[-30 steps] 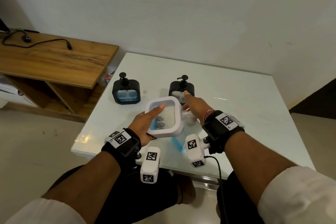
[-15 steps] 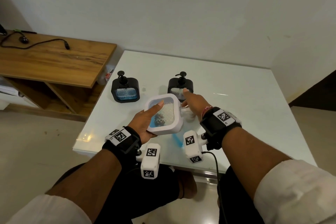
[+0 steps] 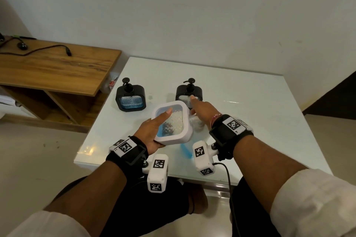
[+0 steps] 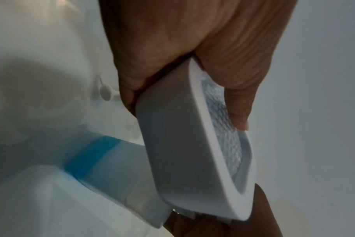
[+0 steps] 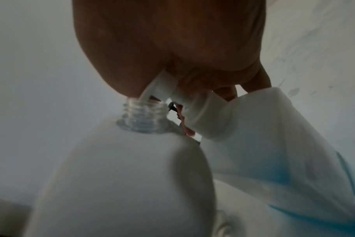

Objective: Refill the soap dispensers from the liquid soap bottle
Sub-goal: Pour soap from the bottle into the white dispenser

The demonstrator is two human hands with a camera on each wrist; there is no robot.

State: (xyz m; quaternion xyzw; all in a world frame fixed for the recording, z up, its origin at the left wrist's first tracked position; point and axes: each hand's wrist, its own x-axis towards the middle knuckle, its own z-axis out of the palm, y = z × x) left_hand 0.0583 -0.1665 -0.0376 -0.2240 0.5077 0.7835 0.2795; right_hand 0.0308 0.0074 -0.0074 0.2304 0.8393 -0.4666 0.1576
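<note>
A white square soap dispenser [image 3: 174, 136] [image 4: 172, 144] with a clear textured window stands tilted near the table's front edge. My left hand [image 3: 152, 132] [image 4: 192, 48] grips its body, thumb laid across the window. My right hand [image 3: 202, 110] [image 5: 172, 40] is at the dispenser's right side, curled round the white pump [image 5: 201, 110], index finger stretched out. The pump's tube enters the clear threaded neck [image 5: 142, 113] of the white body [image 5: 121, 176]. Two black dispensers [image 3: 131, 98] [image 3: 189, 91] with pumps on stand behind; the left one shows blue soap.
The glossy white table [image 3: 260, 121] shows a pale shape with a blue band [image 3: 185, 150] under the held dispenser; I cannot tell whether it is a reflection. A wooden shelf unit [image 3: 54, 67] with a black cable [image 3: 48, 48] stands to the left. Wall behind.
Both hands stay on the white dispenser. It has tilted and shifted only slightly, and the head view has moved a little.
</note>
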